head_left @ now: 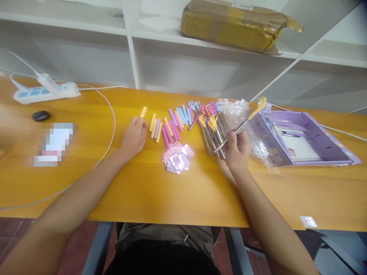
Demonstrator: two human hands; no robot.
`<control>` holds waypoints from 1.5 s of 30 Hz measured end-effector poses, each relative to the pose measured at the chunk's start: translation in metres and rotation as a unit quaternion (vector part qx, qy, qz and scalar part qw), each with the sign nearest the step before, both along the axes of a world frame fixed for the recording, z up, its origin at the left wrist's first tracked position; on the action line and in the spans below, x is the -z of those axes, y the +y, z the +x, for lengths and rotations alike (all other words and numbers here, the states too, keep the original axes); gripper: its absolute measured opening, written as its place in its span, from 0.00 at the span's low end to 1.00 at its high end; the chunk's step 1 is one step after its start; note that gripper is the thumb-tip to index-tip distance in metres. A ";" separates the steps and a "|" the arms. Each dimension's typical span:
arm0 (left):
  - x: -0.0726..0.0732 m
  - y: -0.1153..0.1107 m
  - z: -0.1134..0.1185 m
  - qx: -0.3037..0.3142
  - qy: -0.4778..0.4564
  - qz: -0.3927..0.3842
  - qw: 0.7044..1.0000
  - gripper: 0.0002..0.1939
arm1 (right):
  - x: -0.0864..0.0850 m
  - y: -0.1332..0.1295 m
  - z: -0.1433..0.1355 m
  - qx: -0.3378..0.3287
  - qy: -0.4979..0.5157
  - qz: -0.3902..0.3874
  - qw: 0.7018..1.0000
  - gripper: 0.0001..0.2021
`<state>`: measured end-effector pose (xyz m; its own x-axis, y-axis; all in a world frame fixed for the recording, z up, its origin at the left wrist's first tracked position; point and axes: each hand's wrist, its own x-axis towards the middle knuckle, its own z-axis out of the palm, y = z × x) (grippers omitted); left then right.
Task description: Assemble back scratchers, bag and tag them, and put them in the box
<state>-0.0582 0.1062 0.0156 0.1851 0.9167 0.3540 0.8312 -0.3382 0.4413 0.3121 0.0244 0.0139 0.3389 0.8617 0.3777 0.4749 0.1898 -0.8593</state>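
Note:
My left hand [134, 136] is closed on a yellow tube [143, 112], left of the other coloured tubes. Pink, yellow, purple and blue tubes [171, 128] lie in slanting rows at the middle. My right hand [237, 147] grips the metal rod of a back scratcher with a yellow claw head [258, 109], which points up and right. Beside that hand lies a pile of back scratchers [210, 131] with blue, pink and yellow claws and metal rods. Small pink cards [177, 157] are heaped in front of the tubes.
Clear plastic wrap [255, 133] and an open purple box [329, 147] lie at the right. A power strip [47, 93], a black mouse [41, 115], a cable and a blurred-out item [56, 143] are at the left. Above, a taped carton [232, 25] rests on the shelf.

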 end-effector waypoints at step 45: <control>0.023 -0.067 0.033 0.423 -0.081 -0.032 0.902 0.32 | -0.006 -0.020 -0.030 -0.336 0.335 -0.114 0.873 0.15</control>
<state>-0.0249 0.0388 -0.0075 0.7783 0.4915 0.3907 0.2108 -0.7907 0.5748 0.2821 0.0049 0.0198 -0.1939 0.9777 0.0808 -0.3022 0.0188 -0.9530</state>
